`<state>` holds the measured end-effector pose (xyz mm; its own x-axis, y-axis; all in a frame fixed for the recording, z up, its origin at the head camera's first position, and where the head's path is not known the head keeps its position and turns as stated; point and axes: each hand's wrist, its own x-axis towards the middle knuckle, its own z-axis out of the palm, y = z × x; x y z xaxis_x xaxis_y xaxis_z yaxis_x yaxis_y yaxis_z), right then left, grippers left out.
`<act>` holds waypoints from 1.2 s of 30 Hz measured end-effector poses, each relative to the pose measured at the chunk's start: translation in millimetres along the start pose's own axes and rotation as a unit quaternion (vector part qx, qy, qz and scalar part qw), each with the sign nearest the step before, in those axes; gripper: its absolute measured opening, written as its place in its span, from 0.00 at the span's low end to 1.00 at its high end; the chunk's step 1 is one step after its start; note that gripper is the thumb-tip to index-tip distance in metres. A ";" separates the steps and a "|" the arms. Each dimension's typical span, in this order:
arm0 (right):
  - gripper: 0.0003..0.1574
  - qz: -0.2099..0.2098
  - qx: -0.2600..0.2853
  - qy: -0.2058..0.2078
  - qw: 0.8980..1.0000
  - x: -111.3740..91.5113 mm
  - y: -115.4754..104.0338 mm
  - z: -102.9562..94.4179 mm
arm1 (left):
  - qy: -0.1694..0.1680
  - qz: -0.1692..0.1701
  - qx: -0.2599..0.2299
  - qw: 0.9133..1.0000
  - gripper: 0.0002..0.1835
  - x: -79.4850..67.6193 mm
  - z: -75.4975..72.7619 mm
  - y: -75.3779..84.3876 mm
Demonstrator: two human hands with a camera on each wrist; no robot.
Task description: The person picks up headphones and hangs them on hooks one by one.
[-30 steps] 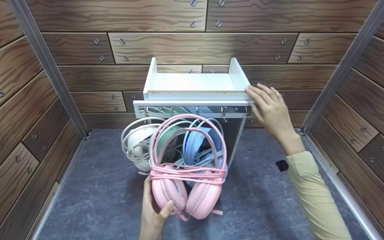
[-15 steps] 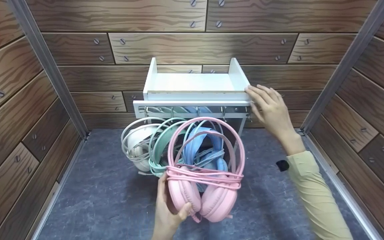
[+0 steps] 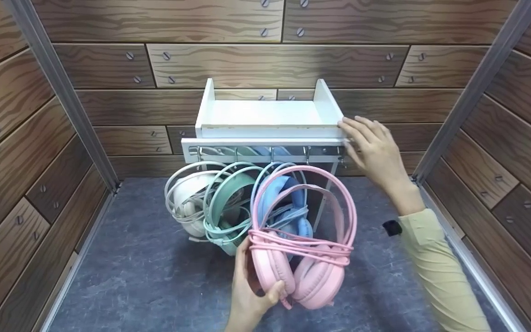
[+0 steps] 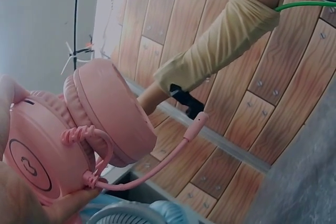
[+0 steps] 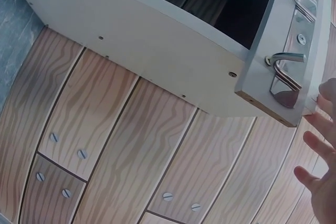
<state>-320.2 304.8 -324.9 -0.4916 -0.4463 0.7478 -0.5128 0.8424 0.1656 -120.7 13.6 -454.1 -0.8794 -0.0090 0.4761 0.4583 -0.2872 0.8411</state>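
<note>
In the head view my left hand (image 3: pixel 250 299) grips one ear cup of a pink headset (image 3: pixel 323 283), its cord wound across above the cups. The headband stands upright in front of a blue headset (image 3: pixel 272 190) and overlaps it in this view. A pink microphone boom (image 4: pixel 164 167) sticks out from the cup in the left wrist view. My right hand (image 3: pixel 375 154) rests with extended fingers at the right front corner of a white shelf unit (image 3: pixel 270 133). Below the top, a hook rail (image 3: pixel 256 158) carries the blue, a green (image 3: pixel 223 203) and a white headset (image 3: pixel 183 193).
Metal hooks (image 5: pixel 286 72) at the rail's right end hold nothing in the right wrist view. A dark mottled floor (image 3: pixel 145 286) lies under the unit. Wood-patterned walls (image 3: pixel 279 64) enclose the back and both sides, with grey metal corner posts (image 3: pixel 69 106).
My left hand has moved right with the pink headset, from in front of the green headset to in front of the blue one. My right hand stays at the shelf corner.
</note>
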 end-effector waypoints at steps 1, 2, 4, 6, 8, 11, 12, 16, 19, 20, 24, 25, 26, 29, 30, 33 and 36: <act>0.29 0.001 -0.001 0.000 1.000 0.1 0.3 -0.9 | 0.000 -0.009 0.001 1.000 0.47 0.0 1.8 0.3; 0.29 0.001 -0.001 0.000 1.000 0.2 0.6 -1.7 | 0.002 -0.015 0.004 1.000 0.48 0.0 3.7 0.3; 0.28 0.002 -0.003 0.000 1.000 0.2 1.4 -2.6 | 0.006 -0.026 0.016 1.000 0.48 0.0 7.5 0.2; 0.28 0.001 -0.004 -0.001 1.000 0.0 1.9 -2.9 | 0.011 -0.028 0.033 0.999 0.48 0.2 11.2 -0.9; 0.28 0.000 -0.004 -0.003 1.000 0.2 2.0 -3.1 | 0.015 -0.024 0.051 0.998 0.49 1.2 14.8 -3.1; 0.28 0.000 -0.002 -0.003 1.000 0.4 2.0 -3.3 | 0.020 -0.021 0.067 0.997 0.49 3.7 21.1 -5.9; 0.28 0.001 -0.001 -0.003 1.000 0.4 1.9 -3.4 | 0.021 -0.021 0.071 0.997 0.49 4.5 23.2 -6.9; 0.27 0.002 0.000 0.000 1.000 0.5 1.6 -3.7 | 0.027 -0.013 0.084 0.996 0.51 7.4 31.3 -9.9; 0.27 0.002 0.002 0.003 1.000 0.5 1.7 -3.3 | 0.029 -0.009 0.098 0.995 0.51 8.8 35.9 -12.1; 0.27 0.001 0.003 0.004 1.000 0.5 1.8 -3.1 | 0.030 -0.007 0.104 0.994 0.51 9.1 36.8 -12.9; 0.26 0.003 0.011 0.008 1.000 -0.4 3.1 -2.3 | 0.033 -0.008 0.126 0.991 0.51 9.9 39.8 -15.7; 0.27 0.004 0.014 0.008 1.000 -0.5 3.2 -1.9 | 0.034 -0.009 0.132 0.991 0.51 9.8 40.0 -16.4; 0.27 0.005 0.015 0.008 1.000 -0.6 3.2 -1.8 | 0.034 -0.010 0.137 0.990 0.51 9.8 40.1 -17.1; 0.27 0.006 0.014 0.008 1.000 -0.8 3.2 -2.2 | 0.031 -0.009 0.150 0.988 0.51 11.0 41.9 -19.0; 0.27 0.006 0.014 0.007 1.000 -0.7 3.2 -2.5 | 0.032 -0.009 0.154 0.987 0.51 11.8 42.8 -19.7; 0.27 0.004 0.011 0.007 1.000 -0.5 3.2 -2.9 | 0.035 -0.005 0.167 0.985 0.50 14.7 45.6 -21.8; 0.27 0.002 0.012 0.007 1.000 -0.3 3.4 -2.3 | 0.044 -0.008 0.188 0.981 0.50 17.0 48.0 -23.3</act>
<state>-320.2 308.5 -323.1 -0.4841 -0.4386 0.7572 -0.5277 0.8366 0.1472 -140.1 66.2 -453.3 -0.8869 -0.0944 0.4521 0.4452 0.0859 0.8913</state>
